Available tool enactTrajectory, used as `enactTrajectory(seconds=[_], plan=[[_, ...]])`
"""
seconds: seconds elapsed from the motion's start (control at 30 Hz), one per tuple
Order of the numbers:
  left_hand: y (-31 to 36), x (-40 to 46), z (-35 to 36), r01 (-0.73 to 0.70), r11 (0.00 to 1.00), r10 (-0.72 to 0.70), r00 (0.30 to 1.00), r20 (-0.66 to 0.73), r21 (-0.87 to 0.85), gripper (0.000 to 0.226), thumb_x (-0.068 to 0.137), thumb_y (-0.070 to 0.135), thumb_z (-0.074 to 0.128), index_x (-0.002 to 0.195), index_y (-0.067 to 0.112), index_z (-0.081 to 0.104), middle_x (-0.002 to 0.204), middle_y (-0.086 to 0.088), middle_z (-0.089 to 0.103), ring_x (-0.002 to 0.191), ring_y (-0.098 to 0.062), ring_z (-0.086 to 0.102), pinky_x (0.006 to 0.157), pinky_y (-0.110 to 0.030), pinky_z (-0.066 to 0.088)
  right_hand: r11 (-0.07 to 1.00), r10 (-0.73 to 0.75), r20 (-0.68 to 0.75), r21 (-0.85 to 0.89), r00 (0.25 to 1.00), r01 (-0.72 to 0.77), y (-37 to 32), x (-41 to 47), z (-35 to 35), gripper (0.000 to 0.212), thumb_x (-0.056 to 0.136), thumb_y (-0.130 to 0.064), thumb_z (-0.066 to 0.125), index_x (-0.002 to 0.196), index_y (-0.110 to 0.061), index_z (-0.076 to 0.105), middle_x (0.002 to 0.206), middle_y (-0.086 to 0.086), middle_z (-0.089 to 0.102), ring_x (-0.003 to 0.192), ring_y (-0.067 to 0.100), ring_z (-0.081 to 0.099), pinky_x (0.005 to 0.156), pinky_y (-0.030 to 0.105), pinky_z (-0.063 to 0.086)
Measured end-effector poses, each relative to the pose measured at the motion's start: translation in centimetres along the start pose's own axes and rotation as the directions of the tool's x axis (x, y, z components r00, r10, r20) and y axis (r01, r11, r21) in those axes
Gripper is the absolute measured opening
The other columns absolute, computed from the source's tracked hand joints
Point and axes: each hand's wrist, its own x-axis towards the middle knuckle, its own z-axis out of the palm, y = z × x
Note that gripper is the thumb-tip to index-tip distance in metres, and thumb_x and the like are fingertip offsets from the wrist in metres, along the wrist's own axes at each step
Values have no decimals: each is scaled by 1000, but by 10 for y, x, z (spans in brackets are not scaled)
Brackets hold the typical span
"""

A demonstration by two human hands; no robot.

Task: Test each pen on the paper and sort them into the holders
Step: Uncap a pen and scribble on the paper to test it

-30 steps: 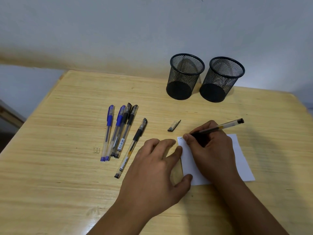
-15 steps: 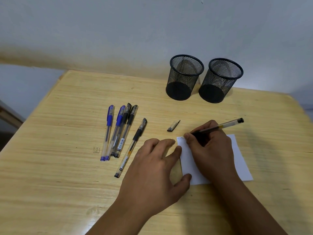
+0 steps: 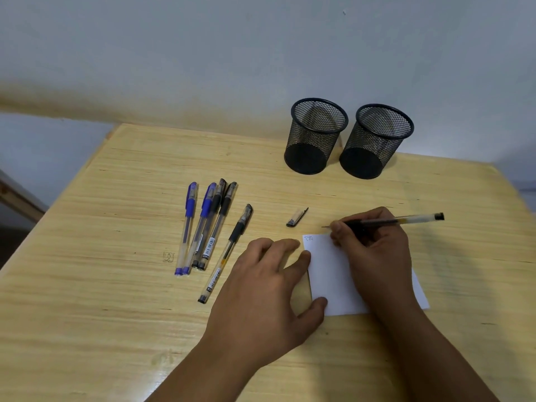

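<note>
My right hand [image 3: 374, 250] grips an uncapped black pen [image 3: 412, 219], its tip pointing left just above the far edge of the white paper [image 3: 330, 277]. Small ink marks sit in the paper's top left corner. My left hand [image 3: 266, 291] rests flat on the table, its fingertips touching the paper's left edge. The pen's cap [image 3: 296, 217] lies on the table beyond the paper. Several capped pens [image 3: 207, 224], blue and black, lie in a row to the left. Two black mesh holders [image 3: 316, 137] [image 3: 377, 142] stand at the back with nothing in them.
The wooden table [image 3: 101, 285] ends at a wall behind the holders. Its left edge drops off beside a wooden rail [image 3: 17, 198]. A small drawn mark [image 3: 168, 256] is on the table left of the pens.
My right hand has lifted and moved right and away, taking the pen tip off the paper. The written marks now show. My left hand has stayed where it was.
</note>
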Motion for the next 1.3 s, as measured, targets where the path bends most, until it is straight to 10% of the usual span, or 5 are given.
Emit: enactTrajectory(seconds=[0.3,0.63,1.13,1.3], plan=[[3,1,-4,2,1000,-3,999,34,14,65,79,67,46,133,32,55,139,11,50,126,-15,33,99,-31,39,979,83,46,182,995,-90,-8,2,-8,3,83,-23,64,81,-22,65,77,4,71,84,28,68,85,49,55],[6,3,-8,9,1000,-10,999,52,14,69,78,65,46,139,32,48,145,11,42,130,-13,26,103,-29,34,960,111,39,255,993,-117,-20,-4,-19,5,88,-6,68,91,-4,67,76,8,74,64,6,69,61,10,52],[7,60,-29,280,939,-293,955,-38,-199,36,90,30,56,122,17,65,115,0,61,105,-18,58,84,-29,48,906,120,66,401,991,-137,-36,-21,-35,6,88,-4,69,92,-5,64,72,1,75,70,15,73,63,16,56],[5,76,-25,306,949,-307,952,-2,-73,19,86,26,59,79,10,67,84,-2,57,75,-22,56,55,-28,39,900,137,75,407,988,-155,-37,-26,-42,6,88,-8,70,91,-9,65,74,1,76,74,17,73,70,23,55]])
